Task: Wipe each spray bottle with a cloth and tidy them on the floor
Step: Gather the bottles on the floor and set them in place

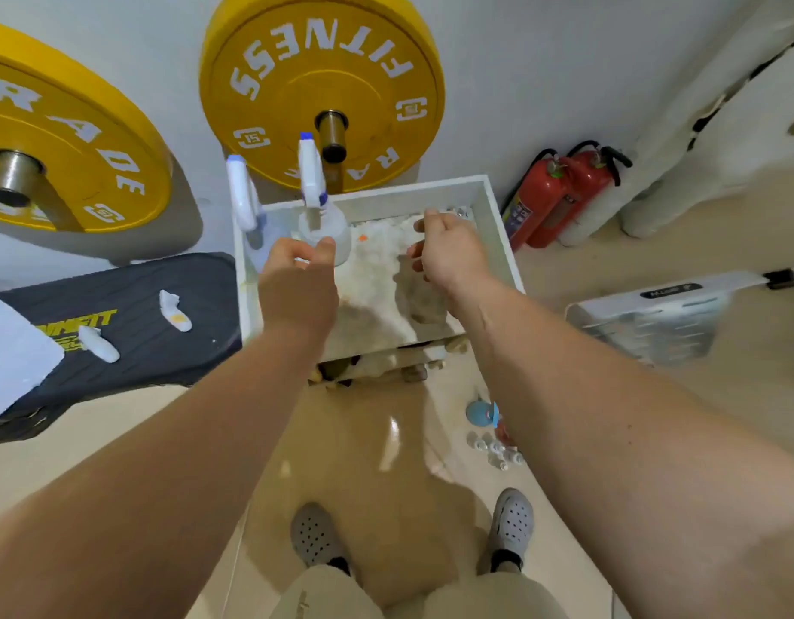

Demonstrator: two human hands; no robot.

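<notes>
Reaching into a white tray (498, 225), the left hand (297, 279) is half-open, fingers curved at the base of the nearer spray bottle (326, 225), which stands just beyond its thumb. I cannot tell whether it touches yet. A second bottle (243, 194) stands beyond and to the left of that hand, at the tray's corner. The right hand (449, 252) hovers over the tray's white litter with fingers loosely curled, and I cannot tell whether it pinches anything. As I read it, the risks are plain. Both bottles are tall and head-heavy, so a low or glancing grip could tip the nearer one into its neighbour and send that over the rim. Neither hand shows a cloth, so a bottle might reach the floor (386, 484) unwiped. The small vials (493, 449) below the right forearm sit where a bottle or a foot could scatter them. On writing, the yellow plate (324, 82) beyond the left hand reads "FITNESS", upside down, with "RA" lower on its face. The plate (65, 127) far to that hand's left shows "RADE". The dark pad (140, 306) left of the left forearm carries yellow lettering ending in "FIT". The badge on the white appliance (654, 319) right of the right forearm and the labels on the extinguishers (547, 203) beyond it are too small to read.
</notes>
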